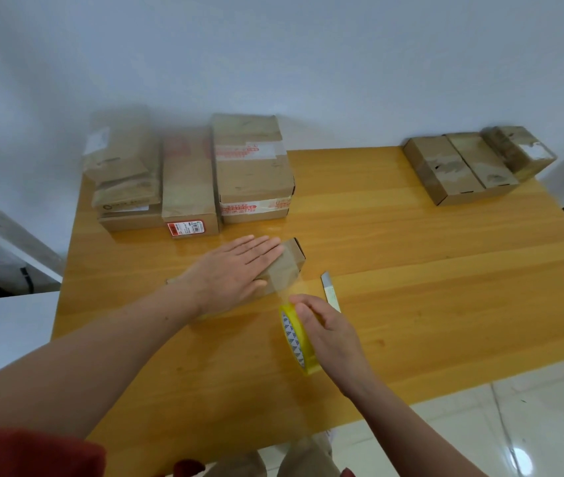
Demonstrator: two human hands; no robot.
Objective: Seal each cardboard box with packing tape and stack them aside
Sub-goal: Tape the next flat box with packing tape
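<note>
**Head view: tape drawn off small box, cut pending**

Far left of the tabletop [445,270]: a group of larger boxes [187,187], some stacked, against the wall.

The left hand [236,266] lies flat on top of the small box [291,263]. Its fingers [260,247] are straight and pressed together, pinning the box down. The box sits mid-tabletop, long axis running near-left to far-right.

A clear tape strip [285,287] spans from the box's near-right side to the tape roll [296,342], which is just beside the box on the person's side. The right hand [332,333] grips the roll, fingers curled over its rim.

The cutter [330,292] lies on the tabletop just right of the strip, nearer the right hand.

Judgement: severing the strip calls for the cutter. The right hand is occupied with the roll. Nothing stands between hand and cutter.

Far right: a row of three boxes [473,166], well apart from the work.
</note>
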